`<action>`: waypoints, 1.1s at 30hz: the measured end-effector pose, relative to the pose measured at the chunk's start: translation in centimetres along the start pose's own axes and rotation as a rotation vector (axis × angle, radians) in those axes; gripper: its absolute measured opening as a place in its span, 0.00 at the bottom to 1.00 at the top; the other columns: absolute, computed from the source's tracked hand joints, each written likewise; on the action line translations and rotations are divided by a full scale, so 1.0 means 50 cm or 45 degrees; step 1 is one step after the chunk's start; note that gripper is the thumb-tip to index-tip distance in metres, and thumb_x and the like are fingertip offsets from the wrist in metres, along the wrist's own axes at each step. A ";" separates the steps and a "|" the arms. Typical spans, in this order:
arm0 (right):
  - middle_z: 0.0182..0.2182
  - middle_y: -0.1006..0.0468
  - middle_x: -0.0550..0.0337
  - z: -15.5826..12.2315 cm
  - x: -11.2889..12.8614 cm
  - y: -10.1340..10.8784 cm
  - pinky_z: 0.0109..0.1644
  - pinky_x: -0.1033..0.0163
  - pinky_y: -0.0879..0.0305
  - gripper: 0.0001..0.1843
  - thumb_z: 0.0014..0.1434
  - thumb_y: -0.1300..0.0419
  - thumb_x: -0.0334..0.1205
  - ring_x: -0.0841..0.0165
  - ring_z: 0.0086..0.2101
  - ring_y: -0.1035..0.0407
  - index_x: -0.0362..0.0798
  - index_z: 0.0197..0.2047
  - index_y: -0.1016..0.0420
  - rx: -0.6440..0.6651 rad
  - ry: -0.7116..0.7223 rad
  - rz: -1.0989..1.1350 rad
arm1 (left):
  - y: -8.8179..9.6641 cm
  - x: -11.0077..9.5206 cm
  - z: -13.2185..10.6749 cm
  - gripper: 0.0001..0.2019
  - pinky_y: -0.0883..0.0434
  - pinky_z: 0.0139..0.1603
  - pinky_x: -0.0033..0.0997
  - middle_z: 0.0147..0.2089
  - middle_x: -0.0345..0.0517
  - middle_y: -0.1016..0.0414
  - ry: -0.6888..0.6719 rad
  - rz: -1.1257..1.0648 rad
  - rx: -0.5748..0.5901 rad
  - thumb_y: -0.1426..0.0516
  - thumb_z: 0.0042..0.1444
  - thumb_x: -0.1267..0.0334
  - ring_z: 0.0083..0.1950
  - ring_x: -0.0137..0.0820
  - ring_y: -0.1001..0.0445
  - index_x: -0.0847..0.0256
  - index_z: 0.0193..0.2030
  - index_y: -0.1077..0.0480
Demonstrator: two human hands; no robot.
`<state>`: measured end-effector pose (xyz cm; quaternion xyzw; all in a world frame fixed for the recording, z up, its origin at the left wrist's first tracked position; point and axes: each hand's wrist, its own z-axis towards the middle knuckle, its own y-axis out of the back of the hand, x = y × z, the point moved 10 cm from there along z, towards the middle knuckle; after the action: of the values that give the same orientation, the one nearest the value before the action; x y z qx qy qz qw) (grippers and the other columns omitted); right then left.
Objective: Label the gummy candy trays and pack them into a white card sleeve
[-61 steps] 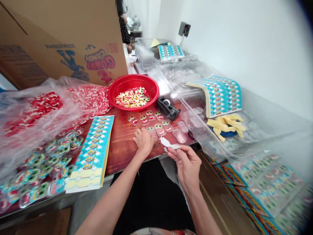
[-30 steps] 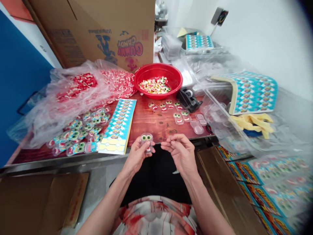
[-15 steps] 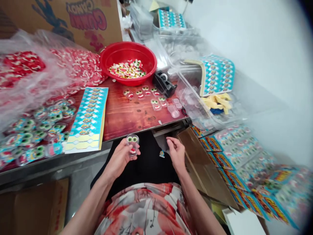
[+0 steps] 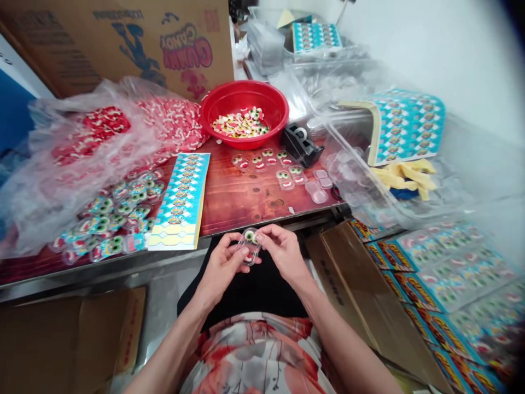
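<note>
A small clear plastic candy case [image 4: 251, 253] is in my left hand [image 4: 226, 264], tilted above my lap. Green gummy eyes show at its top end, and a red-and-white gummy piece is lower down, partly behind my left thumb. My right hand [image 4: 284, 253] is closed, its thumb and fingertips pinched against the upper right edge of the case. Whether a label is also between those fingers is hidden. Beyond my hands, several filled cases [image 4: 284, 179] lie open on the reddish wooden table [image 4: 233, 205]. A sheet of blue labels [image 4: 180, 191] lies left of them.
A red bowl [image 4: 205, 104] of gummies stands at the back, beside a black tape dispenser [image 4: 302, 146]. Finished cases [image 4: 102, 224] are heaped left, before a bag of red gummies [image 4: 172, 123]. A clear bin [image 4: 353, 158] stands right; packaged candies [image 4: 438, 273] lie below it.
My right hand has moved left and now touches the case held in my left hand. The small blue label that showed near my right hand is out of sight. The camera view has turned left.
</note>
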<state>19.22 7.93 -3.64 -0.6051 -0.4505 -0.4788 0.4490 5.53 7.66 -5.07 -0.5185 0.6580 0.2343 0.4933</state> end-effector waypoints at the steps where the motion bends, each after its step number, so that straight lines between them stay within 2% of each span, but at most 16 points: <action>1: 0.28 0.21 0.62 0.002 -0.004 0.000 0.35 0.65 0.34 0.09 0.56 0.33 0.44 0.71 0.28 0.32 0.47 0.32 0.21 -0.028 -0.001 0.014 | 0.003 0.001 -0.003 0.19 0.26 0.35 0.24 0.48 0.51 0.20 0.000 -0.009 -0.007 0.38 0.60 0.52 0.41 0.33 0.17 0.60 0.51 0.35; 4: 0.27 0.21 0.62 0.008 -0.010 -0.002 0.35 0.65 0.34 0.10 0.55 0.32 0.46 0.71 0.28 0.32 0.47 0.32 0.21 -0.022 -0.018 0.025 | 0.013 0.004 -0.009 0.20 0.24 0.38 0.27 0.48 0.50 0.19 -0.019 -0.025 -0.054 0.39 0.61 0.51 0.41 0.33 0.17 0.58 0.52 0.38; 7: 0.29 0.20 0.60 0.015 -0.008 0.001 0.36 0.63 0.34 0.13 0.59 0.36 0.48 0.70 0.28 0.32 0.47 0.34 0.19 0.164 -0.040 -0.079 | 0.032 0.002 -0.012 0.21 0.23 0.35 0.27 0.44 0.46 0.19 -0.087 0.010 -0.165 0.40 0.60 0.51 0.37 0.32 0.18 0.55 0.53 0.42; 9: 0.32 0.19 0.59 0.019 -0.001 0.039 0.38 0.62 0.34 0.13 0.62 0.39 0.48 0.69 0.30 0.30 0.47 0.36 0.18 0.222 -0.007 -0.252 | 0.041 -0.001 -0.011 0.19 0.23 0.34 0.27 0.44 0.46 0.19 -0.136 0.064 -0.208 0.41 0.61 0.51 0.36 0.31 0.18 0.55 0.51 0.43; 12: 0.36 0.20 0.57 0.019 -0.003 0.130 0.42 0.61 0.35 0.10 0.62 0.41 0.41 0.67 0.34 0.30 0.49 0.39 0.17 0.202 0.094 -0.705 | 0.047 0.000 -0.006 0.18 0.23 0.33 0.27 0.43 0.46 0.19 -0.158 0.099 -0.219 0.41 0.61 0.52 0.35 0.31 0.18 0.55 0.50 0.44; 15: 0.38 0.21 0.56 0.011 -0.067 0.205 0.44 0.59 0.35 0.11 0.60 0.41 0.34 0.67 0.34 0.29 0.49 0.40 0.17 0.267 0.019 -1.081 | 0.046 0.002 -0.002 0.19 0.23 0.32 0.28 0.42 0.45 0.18 -0.160 0.089 -0.218 0.41 0.60 0.53 0.34 0.31 0.18 0.54 0.50 0.45; 17: 0.40 0.21 0.54 0.001 -0.128 0.232 0.45 0.59 0.34 0.13 0.59 0.41 0.32 0.65 0.37 0.27 0.49 0.43 0.16 0.355 -0.083 -1.117 | 0.038 0.002 0.001 0.19 0.23 0.32 0.27 0.43 0.45 0.18 -0.157 0.086 -0.198 0.41 0.60 0.53 0.34 0.30 0.19 0.54 0.50 0.45; 19: 0.43 0.20 0.53 -0.010 -0.172 0.238 0.48 0.59 0.33 0.15 0.60 0.42 0.32 0.63 0.41 0.25 0.49 0.46 0.17 0.435 -0.108 -1.038 | 0.028 0.006 0.004 0.17 0.24 0.32 0.26 0.43 0.45 0.19 -0.140 0.084 -0.169 0.41 0.61 0.53 0.34 0.30 0.19 0.55 0.48 0.43; 21: 0.46 0.20 0.53 -0.018 -0.190 0.237 0.52 0.58 0.33 0.14 0.61 0.41 0.33 0.62 0.46 0.25 0.49 0.47 0.17 0.467 -0.068 -0.952 | 0.021 0.013 0.007 0.16 0.24 0.32 0.25 0.41 0.43 0.19 -0.114 0.073 -0.151 0.41 0.61 0.54 0.34 0.30 0.19 0.56 0.48 0.42; 25: 0.49 0.22 0.53 -0.030 -0.192 0.237 0.58 0.57 0.35 0.10 0.61 0.39 0.35 0.61 0.50 0.26 0.51 0.42 0.16 0.515 -0.022 -0.902 | 0.014 0.026 0.011 0.16 0.24 0.31 0.25 0.40 0.42 0.19 -0.072 0.038 -0.144 0.40 0.60 0.53 0.34 0.30 0.18 0.56 0.47 0.41; 33: 0.51 0.28 0.53 -0.026 -0.171 0.230 0.58 0.58 0.37 0.07 0.62 0.38 0.36 0.63 0.49 0.28 0.50 0.42 0.19 0.672 0.077 -1.065 | 0.001 0.035 0.012 0.18 0.25 0.31 0.24 0.39 0.42 0.19 -0.047 0.007 -0.122 0.39 0.59 0.53 0.34 0.31 0.18 0.56 0.47 0.41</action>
<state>29.04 3.50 -13.17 -0.2241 -0.7475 -0.5048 0.3690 5.77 7.40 -6.91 -0.5353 0.6382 0.2765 0.4792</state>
